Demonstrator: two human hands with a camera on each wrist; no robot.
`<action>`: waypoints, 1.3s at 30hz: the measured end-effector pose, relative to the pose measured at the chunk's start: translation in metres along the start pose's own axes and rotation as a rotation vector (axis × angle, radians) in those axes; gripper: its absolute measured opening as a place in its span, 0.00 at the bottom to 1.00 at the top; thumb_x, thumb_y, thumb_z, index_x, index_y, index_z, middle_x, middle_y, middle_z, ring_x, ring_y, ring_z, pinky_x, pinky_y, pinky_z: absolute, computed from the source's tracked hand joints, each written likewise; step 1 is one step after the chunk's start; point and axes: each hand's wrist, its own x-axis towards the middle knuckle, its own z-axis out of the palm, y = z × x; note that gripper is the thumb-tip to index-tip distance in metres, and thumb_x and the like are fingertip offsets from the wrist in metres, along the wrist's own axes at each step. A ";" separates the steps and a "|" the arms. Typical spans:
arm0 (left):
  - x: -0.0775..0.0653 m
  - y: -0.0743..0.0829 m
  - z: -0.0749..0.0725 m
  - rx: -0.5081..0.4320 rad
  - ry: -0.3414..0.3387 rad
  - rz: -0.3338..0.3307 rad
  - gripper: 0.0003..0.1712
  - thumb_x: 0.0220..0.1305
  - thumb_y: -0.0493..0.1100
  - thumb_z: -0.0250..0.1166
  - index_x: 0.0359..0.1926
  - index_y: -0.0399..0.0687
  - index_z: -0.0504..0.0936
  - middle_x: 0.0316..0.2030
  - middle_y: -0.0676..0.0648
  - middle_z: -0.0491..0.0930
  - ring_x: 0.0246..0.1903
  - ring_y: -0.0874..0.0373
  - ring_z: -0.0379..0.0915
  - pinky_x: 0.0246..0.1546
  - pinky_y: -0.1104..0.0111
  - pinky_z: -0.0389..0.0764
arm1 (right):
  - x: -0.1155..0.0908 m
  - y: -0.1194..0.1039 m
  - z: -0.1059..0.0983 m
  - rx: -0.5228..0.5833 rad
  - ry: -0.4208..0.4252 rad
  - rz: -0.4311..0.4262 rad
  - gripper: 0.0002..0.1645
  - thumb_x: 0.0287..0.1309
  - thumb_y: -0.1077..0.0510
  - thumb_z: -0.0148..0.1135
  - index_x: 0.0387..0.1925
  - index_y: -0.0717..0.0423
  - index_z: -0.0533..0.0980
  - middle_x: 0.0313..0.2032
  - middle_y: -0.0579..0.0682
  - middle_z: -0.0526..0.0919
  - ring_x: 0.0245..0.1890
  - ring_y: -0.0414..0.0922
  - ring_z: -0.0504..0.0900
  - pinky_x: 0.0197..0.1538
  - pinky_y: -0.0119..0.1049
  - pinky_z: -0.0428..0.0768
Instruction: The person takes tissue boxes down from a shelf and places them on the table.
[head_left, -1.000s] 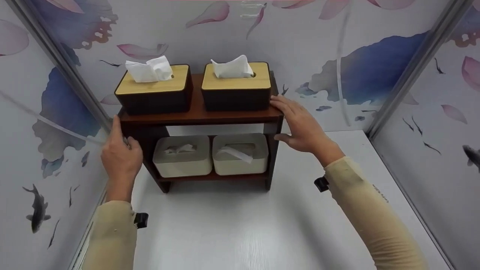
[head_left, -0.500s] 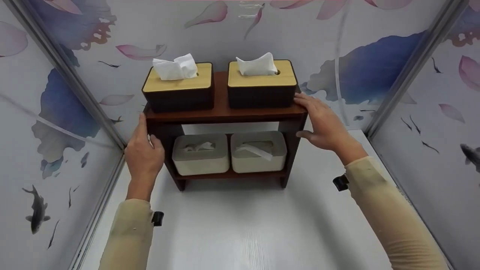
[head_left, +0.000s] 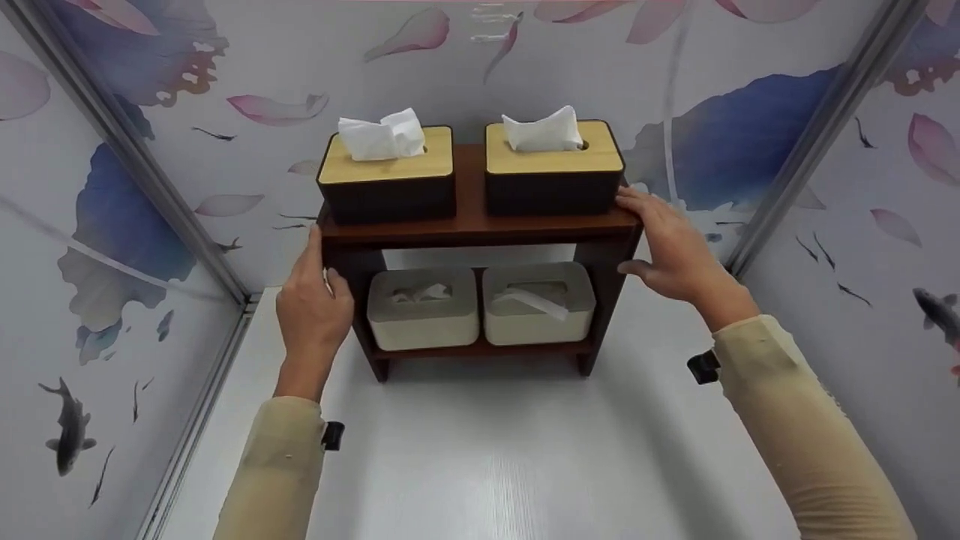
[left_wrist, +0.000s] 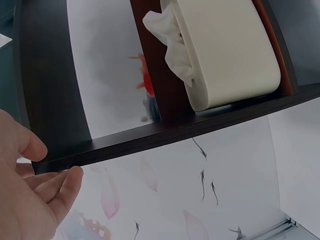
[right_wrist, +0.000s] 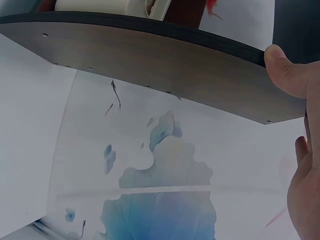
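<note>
A two-tier dark reddish-brown wooden shelf (head_left: 471, 199) stands between both hands. My left hand (head_left: 313, 307) lies against its left side panel, index finger straight up along the edge. The left wrist view shows that hand's fingertips (left_wrist: 72, 180) touching outside the panel, thumb near the front edge. My right hand (head_left: 679, 244) rests on the right side, fingers extended at the top corner. In the right wrist view its thumb (right_wrist: 277, 57) touches the panel's edge. Two black tissue boxes with wooden lids, left (head_left: 390, 195) and right (head_left: 555, 191), sit on top.
Two cream tissue boxes, left (head_left: 424, 330) and right (head_left: 540, 322), fill the lower tier. Beneath the shelf lies a white surface (head_left: 465, 450). Printed walls (head_left: 420, 75) enclose the back and both sides, with metal posts (head_left: 172, 195) at the corners.
The shelf has slid to the right with all its tissue boxes, away from the left wall. Both hands have moved right along with it, staying at its sides.
</note>
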 end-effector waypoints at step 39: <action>0.012 0.021 -0.005 0.486 -0.027 0.240 0.31 0.70 0.50 0.57 0.67 0.37 0.68 0.66 0.38 0.71 0.68 0.44 0.64 0.67 0.53 0.66 | 0.000 0.010 -0.008 -0.031 -0.066 0.035 0.58 0.50 0.61 0.74 0.76 0.53 0.49 0.77 0.53 0.50 0.77 0.54 0.49 0.75 0.58 0.52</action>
